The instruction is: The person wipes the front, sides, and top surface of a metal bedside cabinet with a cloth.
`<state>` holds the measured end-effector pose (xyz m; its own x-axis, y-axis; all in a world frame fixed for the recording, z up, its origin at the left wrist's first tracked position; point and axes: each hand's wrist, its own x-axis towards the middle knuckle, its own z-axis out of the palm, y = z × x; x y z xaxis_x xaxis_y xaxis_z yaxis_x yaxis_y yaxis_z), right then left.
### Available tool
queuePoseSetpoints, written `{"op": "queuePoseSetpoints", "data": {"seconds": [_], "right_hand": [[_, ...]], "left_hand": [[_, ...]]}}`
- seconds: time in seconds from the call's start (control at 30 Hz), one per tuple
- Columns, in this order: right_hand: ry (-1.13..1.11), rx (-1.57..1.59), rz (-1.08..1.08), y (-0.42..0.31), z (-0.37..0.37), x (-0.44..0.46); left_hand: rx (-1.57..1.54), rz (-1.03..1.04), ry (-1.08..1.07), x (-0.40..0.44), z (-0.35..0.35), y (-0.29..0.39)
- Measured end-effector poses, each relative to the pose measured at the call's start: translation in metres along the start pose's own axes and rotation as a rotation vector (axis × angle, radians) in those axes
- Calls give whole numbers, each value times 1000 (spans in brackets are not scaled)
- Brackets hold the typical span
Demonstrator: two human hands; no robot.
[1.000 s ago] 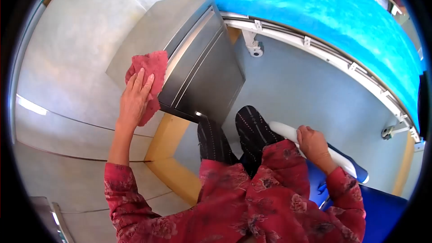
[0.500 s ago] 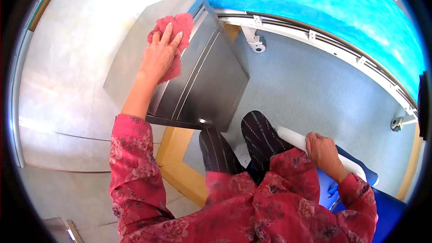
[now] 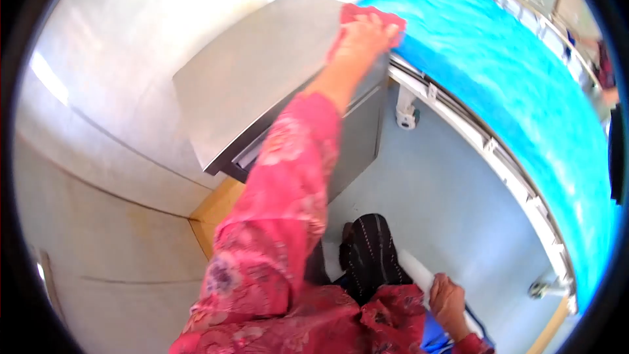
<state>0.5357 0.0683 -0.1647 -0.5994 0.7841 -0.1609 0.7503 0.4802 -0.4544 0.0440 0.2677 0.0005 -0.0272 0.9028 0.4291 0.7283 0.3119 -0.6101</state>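
Note:
My left hand (image 3: pixel 367 34) lies over a red cloth (image 3: pixel 350 12) at the far right edge of a metal bedside cabinet (image 3: pixel 275 46). The cloth spreads out past my fingers, which are slightly blurred. Part of the cabinet front is hidden behind my outstretched left sleeve. Low on the right, my right hand (image 3: pixel 449 301) is closed around the white armrest (image 3: pixel 418 269) of a blue chair (image 3: pixel 434 335).
A bed with a bright blue cover (image 3: pixel 485 46) curves along the right, with a white side rail (image 3: pixel 485 147) and a caster (image 3: pixel 407 118) below. Pale wall panels (image 3: pixel 105 124) stand on the left. Another person (image 3: pixel 606 69) shows partly at the upper right edge.
My left hand has moved with the cloth from the cabinet's front edge toward its far right corner by the bed. The view has shifted. My right hand stays on the armrest.

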Motion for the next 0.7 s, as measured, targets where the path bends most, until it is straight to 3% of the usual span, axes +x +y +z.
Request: {"op": "queuePoseSetpoints", "data": {"seconds": [0.07, 0.13, 0.3, 0.47, 0.53, 0.7], "right_hand": [[-37, -29, -2, 4, 3, 0], [-25, -12, 9, 0, 0, 0], [-7, -61, -65, -9, -3, -2], [27, -90, -63, -10, 0, -6], [75, -52, -120, -16, -1, -7], [76, -76, -123, -7, 6, -9]], "left_hand": [[-62, -35, -80, 18, 4, 5], [-80, -140, -1, 34, 32, 11], [-161, -110, -21, 20, 36, 9], [-225, -143, -12, -36, 6, -9], [-160, -122, 150, -63, 5, -21], [-67, -149, 177, -125, -17, -47]]}}
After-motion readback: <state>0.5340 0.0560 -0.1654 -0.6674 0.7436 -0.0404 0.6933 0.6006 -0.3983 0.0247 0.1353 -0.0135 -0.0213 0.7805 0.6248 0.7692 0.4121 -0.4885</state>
